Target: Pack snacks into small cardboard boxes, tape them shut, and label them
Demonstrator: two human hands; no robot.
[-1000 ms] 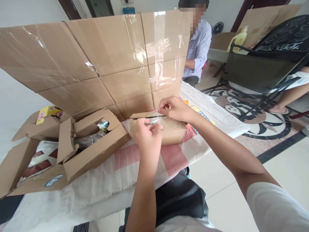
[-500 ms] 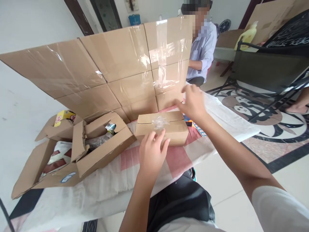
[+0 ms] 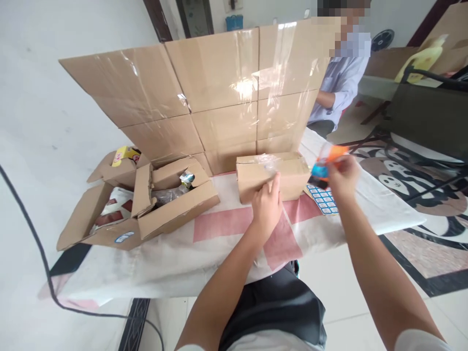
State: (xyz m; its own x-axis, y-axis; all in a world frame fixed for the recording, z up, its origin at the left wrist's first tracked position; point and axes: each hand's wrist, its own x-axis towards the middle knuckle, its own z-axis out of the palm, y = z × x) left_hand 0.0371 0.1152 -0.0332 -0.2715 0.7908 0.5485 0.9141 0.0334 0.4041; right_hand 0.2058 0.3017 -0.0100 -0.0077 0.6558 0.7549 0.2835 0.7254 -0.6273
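In the head view a small closed cardboard box (image 3: 252,179) stands on the cloth-covered table, with clear tape over its top seam. My left hand (image 3: 268,207) rests against its front, the index finger stretched up to the top edge and the other fingers partly hidden. To the right of the box, my right hand (image 3: 344,178) is closed around an orange, blue and black tape dispenser (image 3: 321,168), blurred by motion and lifted off the table. Beneath it lies a sheet of blue-and-white labels (image 3: 323,199), partly covered by my hand.
A tall taped cardboard panel (image 3: 223,73) stands behind the box. At left are open cartons (image 3: 179,212) with packaged goods inside. A person (image 3: 345,78) sits beyond the panel. A dark chair (image 3: 427,117) stands at right, and a black cable (image 3: 40,253) hangs at left.
My right hand has taken hold of the tape dispenser beside the box and raised it. My left hand has moved closer against the box front. The view has shifted left.
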